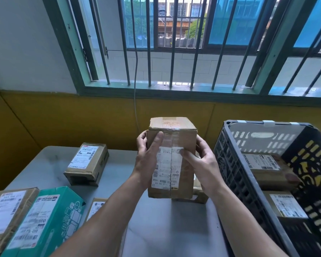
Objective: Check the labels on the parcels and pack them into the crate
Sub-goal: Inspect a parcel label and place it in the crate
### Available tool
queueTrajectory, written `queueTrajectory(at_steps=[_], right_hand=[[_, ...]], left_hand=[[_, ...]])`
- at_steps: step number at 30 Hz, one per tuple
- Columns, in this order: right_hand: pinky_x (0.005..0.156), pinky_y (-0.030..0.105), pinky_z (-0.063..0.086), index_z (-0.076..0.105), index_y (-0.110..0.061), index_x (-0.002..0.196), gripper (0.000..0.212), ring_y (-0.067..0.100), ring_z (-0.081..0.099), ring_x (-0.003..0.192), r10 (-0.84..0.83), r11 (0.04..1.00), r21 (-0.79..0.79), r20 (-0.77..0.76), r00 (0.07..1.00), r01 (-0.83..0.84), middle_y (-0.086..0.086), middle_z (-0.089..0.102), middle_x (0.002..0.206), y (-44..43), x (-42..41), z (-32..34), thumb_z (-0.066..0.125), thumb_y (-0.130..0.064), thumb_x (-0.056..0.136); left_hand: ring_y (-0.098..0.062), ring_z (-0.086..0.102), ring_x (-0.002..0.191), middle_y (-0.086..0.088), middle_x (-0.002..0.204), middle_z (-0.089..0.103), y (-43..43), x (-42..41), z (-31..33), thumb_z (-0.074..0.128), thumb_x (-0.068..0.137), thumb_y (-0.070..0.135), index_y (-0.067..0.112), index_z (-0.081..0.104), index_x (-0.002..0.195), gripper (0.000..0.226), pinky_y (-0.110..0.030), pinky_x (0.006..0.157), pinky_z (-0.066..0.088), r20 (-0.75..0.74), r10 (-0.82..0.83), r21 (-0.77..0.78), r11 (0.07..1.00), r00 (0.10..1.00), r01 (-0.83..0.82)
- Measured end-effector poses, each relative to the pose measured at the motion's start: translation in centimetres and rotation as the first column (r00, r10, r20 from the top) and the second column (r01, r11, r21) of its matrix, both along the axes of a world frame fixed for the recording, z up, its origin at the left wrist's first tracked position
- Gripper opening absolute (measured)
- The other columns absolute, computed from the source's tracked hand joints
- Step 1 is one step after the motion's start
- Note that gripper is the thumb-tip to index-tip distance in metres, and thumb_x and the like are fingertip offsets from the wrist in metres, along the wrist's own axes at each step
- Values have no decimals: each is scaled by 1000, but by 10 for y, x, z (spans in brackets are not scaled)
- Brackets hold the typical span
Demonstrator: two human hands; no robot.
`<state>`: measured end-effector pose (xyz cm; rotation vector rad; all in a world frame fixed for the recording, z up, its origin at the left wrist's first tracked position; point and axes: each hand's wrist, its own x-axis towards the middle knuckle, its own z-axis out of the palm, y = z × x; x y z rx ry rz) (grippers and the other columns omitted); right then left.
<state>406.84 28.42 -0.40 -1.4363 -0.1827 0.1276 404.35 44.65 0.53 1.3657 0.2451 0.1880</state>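
Only one view is given, taken from the person's head, above the surface [167,229] and tilted forward and down. The left grip [146,160] and right grip [206,167] around the held parcel [171,141] are seen close up in the middle. The barred window [174,43] is faced straight ahead, and the crate [228,164] is cut off at the right edge.
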Motion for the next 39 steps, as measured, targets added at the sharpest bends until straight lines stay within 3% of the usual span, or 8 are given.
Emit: queueTrajectory(at_steps=[6, 12, 16, 20, 25, 28, 33, 39], right_hand=[[89, 40, 59, 52, -29, 128, 90, 15, 70, 107, -165, 980, -118, -17, 986, 162, -3, 70, 115, 3, -4, 11, 70, -82, 58], [93, 42, 58, 53, -28, 127, 76, 19, 69, 111, -130, 990, -50, -18, 991, 129, 0, 68, 121, 3, -4, 10, 75, -63, 64], [95, 42, 57, 36, -32, 152, 98, 17, 66, 116, -71, 996, -63, -28, 997, 69, 0, 62, 134, 6, -5, 12, 67, -65, 65], [94, 48, 58, 39, -33, 151, 89, 19, 68, 112, -97, 992, -80, -26, 995, 94, 0, 65, 132, 10, -5, 13, 66, -65, 73], [93, 46, 59, 35, -31, 153, 80, 19, 68, 113, -77, 996, -55, -18, 997, 76, 1, 62, 133, 10, -5, 12, 65, -49, 80], [88, 37, 60, 24, -33, 158, 78, 16, 69, 111, -36, 998, -55, -29, 999, 34, -1, 61, 135, 11, -5, 12, 64, -43, 92], [96, 47, 58, 26, -31, 158, 69, 20, 68, 114, -66, 997, -31, -57, 996, 64, 4, 61, 137, 12, -4, 10, 61, -35, 99], [98, 51, 56, 33, -30, 154, 79, 24, 63, 122, -62, 998, -29, -68, 996, 61, 6, 53, 144, 8, -4, 9, 68, -37, 83]], left_hand=[[-28, 72, 111, -11, 130, 68, -3, 0, -6, 63, 82, 54, 29, 32, 156, 83, -42, 85, 63, 32, -69, 10, 998, 997, 69], [-6, 74, 95, -3, 121, 70, -7, -1, -6, 57, 81, 61, 30, 35, 145, 75, -16, 64, 57, 33, -13, 29, 999, 999, 12], [-10, 73, 101, -3, 128, 66, -5, -1, -5, 58, 82, 53, 34, 33, 151, 76, -22, 71, 60, 62, -24, 48, 999, 998, 21], [-20, 70, 112, -2, 136, 63, -1, -1, -4, 59, 82, 47, 36, 26, 158, 84, -37, 86, 62, 65, -64, 60, 996, 996, 60], [-6, 72, 105, 5, 133, 64, -4, -3, 0, 61, 83, 53, 37, 24, 159, 86, -23, 72, 61, 48, -47, 58, 997, 998, 44], [-15, 71, 111, 1, 138, 61, -5, -4, 1, 61, 83, 50, 38, 25, 158, 84, -31, 80, 63, 54, -41, 30, 999, 998, 39], [-14, 72, 108, 0, 137, 61, -5, -5, 3, 65, 81, 41, 38, 27, 157, 85, -29, 77, 62, 48, -46, 9, 999, 998, 45], [-30, 59, 129, -10, 153, 45, -3, -4, 6, 74, 73, 43, 30, 30, 158, 97, -52, 99, 57, -13, -22, -16, 1000, 1000, 22]])
